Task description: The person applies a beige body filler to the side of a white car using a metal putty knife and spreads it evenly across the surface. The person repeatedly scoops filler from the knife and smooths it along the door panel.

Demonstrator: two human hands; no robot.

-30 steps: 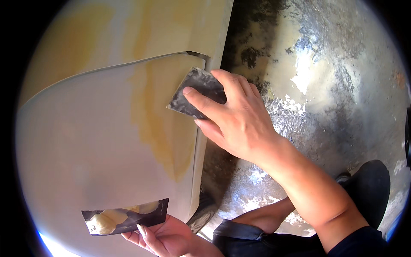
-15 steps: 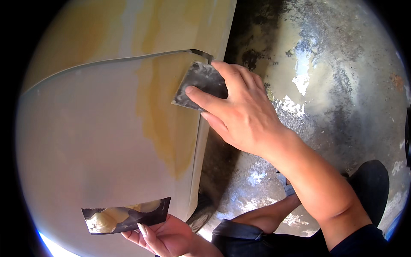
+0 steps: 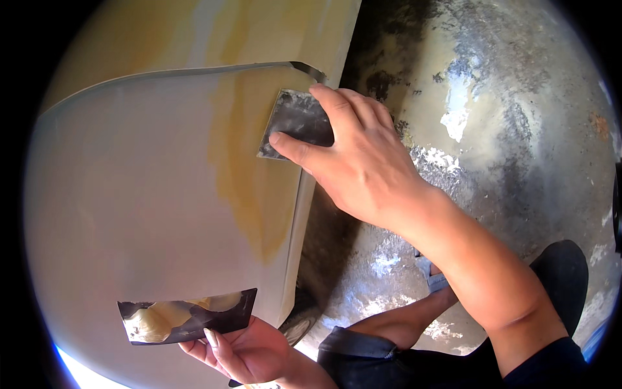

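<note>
My right hand [image 3: 363, 152] grips a thin dark square spreader [image 3: 295, 117], smeared with pale residue, held flat at the right edge of a large grey vehicle panel [image 3: 129, 201]. The spreader lies over a yellowish filler streak [image 3: 246, 207], just below a curved seam [image 3: 181, 71]. Low in the view, my left hand [image 3: 246, 350] holds a dark rectangular plate [image 3: 233, 318] with cream-coloured paste [image 3: 155, 321] on it, its thumb at the near edge. The underside of the spreader is hidden.
A stained concrete floor [image 3: 518, 149] lies to the right of the panel. A dark tyre [image 3: 301, 318] shows below the panel's lower corner. My bent leg [image 3: 382, 324], dark clothing and a sandal [image 3: 434, 272] are at the bottom right.
My right hand and the spreader have moved slightly upward along the panel's edge. The left hand and plate sit a little higher in the view, as does the seam.
</note>
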